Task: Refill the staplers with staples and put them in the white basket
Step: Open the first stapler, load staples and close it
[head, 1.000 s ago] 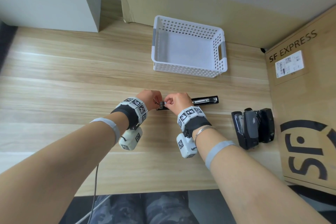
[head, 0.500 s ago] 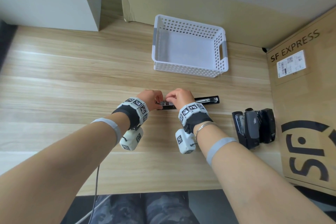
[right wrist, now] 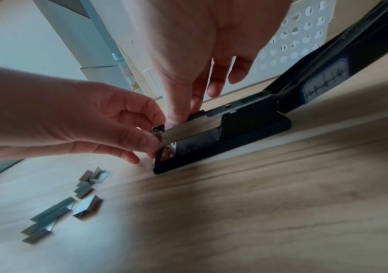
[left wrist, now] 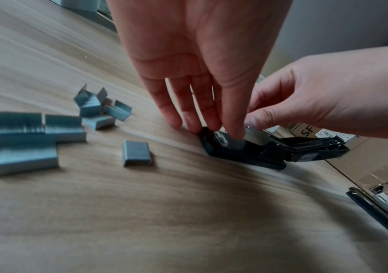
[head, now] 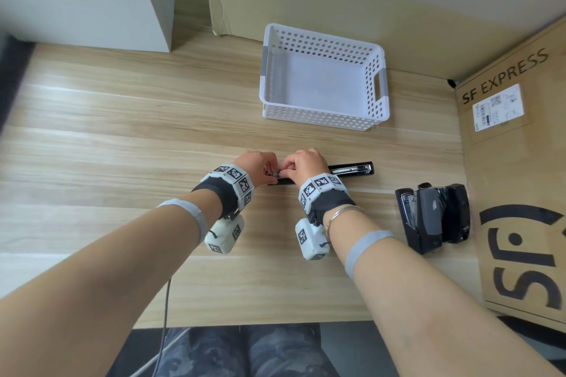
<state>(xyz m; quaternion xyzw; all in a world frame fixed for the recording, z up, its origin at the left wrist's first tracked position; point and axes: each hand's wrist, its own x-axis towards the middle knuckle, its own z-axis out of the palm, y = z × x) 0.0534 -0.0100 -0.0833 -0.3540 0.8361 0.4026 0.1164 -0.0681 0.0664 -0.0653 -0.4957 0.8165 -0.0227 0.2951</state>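
None of the staplers is in the white basket (head: 324, 123), which stands empty on the table (head: 122, 147), well beyond the two grips and a little to their right, so I judge the task to be at its first refill with every placement left to do. The other staplers (head: 435, 217) sit in a dark cluster well to the right of the right hand (head: 306, 162), against a cardboard box (head: 520, 193), and look untouched. The open stapler (head: 352, 169) lies flat on the table directly under both grips, its lid swung back to the right. The left hand (head: 260, 164) has a narrow grip, thumb and forefinger pinching the front end of its metal magazine (right wrist: 181, 132). The right hand's grip is just as narrow, fingertips pinched on the magazine right beside the left's. Whether a strip is already seated there I cannot tell. Closing the lid and carrying it over would follow. The head view alone shows the basket, the box and the waiting cluster, but hides the fingertips behind the knuckles. The wrist views show the pinches and also the loose staples (left wrist: 27, 140), strips and broken bits lying on the table to the left of the left grip, which the head view does not show.
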